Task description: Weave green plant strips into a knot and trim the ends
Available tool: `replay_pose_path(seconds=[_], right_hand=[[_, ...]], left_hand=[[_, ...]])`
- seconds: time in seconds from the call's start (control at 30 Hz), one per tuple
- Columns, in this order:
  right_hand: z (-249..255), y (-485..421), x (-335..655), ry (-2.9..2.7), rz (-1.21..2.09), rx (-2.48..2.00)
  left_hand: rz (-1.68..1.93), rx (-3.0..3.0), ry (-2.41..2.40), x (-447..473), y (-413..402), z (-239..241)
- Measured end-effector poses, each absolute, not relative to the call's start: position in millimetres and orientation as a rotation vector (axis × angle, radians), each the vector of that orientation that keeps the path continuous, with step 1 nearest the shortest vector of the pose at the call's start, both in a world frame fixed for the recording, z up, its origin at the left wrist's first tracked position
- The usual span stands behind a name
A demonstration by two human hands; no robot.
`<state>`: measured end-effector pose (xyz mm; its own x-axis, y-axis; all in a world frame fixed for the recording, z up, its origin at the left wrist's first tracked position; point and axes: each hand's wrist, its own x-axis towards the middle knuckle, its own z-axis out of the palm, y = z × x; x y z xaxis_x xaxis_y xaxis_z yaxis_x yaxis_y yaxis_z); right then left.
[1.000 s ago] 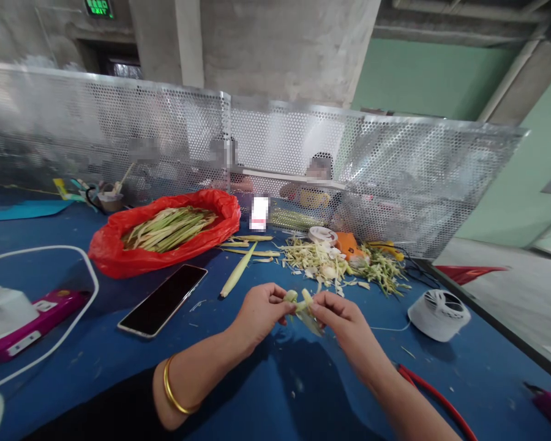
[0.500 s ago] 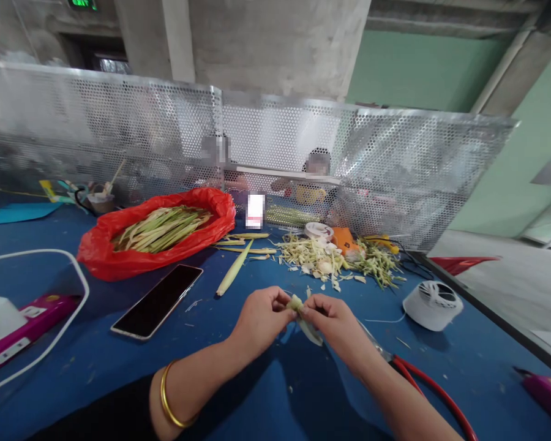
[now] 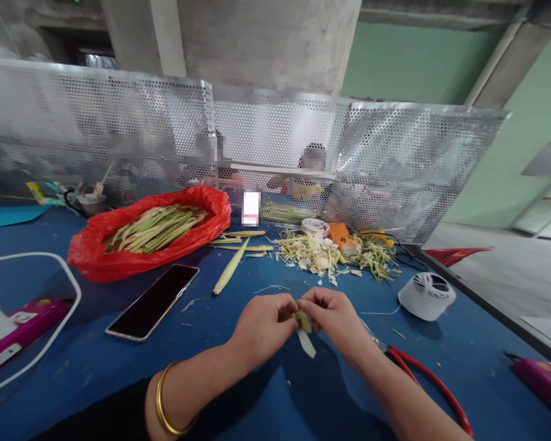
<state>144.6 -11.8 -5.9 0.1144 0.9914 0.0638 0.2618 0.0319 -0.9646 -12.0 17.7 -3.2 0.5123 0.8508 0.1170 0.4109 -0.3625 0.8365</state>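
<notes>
My left hand (image 3: 262, 326) and my right hand (image 3: 335, 321) meet over the blue table (image 3: 239, 392), both pinched on a small pale-green stalk piece (image 3: 303, 326). A whitish strip of it hangs down between the hands. A gold bangle (image 3: 164, 404) sits on my left wrist. Beyond the hands lies a pile of peeled scraps (image 3: 330, 256) and a single long stalk (image 3: 230, 267). A red plastic bag (image 3: 147, 239) at the left holds many green strips.
A black phone (image 3: 153, 300) lies left of my hands. Red-handled scissors (image 3: 422, 381) lie under my right forearm. A small white fan (image 3: 426, 295) stands at the right, a pink device (image 3: 16, 324) with a white cable at the left. A perforated metal screen (image 3: 275, 153) closes the table's far side, with people behind it.
Both hands have dropped slightly toward me and closed tighter over the stalk piece. The piece is now mostly hidden between the fingers, with a strip hanging down.
</notes>
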Motion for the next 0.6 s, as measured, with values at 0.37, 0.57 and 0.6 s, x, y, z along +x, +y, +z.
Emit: replay_pose_path(seconds=[0.37,0.57,0.6], right_hand=[[3,-11,148,-1.107,1.172,-1.413],[-1,-9,154,-1.147,1.235,-1.383],[-1,-9,155,-1.162,1.236,-1.383]], left_hand=[[0.619,1.944,0.910,-12,15,5],[0.627,1.942,0.871,-13,15,7],[0.612,1.930,0.843,-13,15,5]])
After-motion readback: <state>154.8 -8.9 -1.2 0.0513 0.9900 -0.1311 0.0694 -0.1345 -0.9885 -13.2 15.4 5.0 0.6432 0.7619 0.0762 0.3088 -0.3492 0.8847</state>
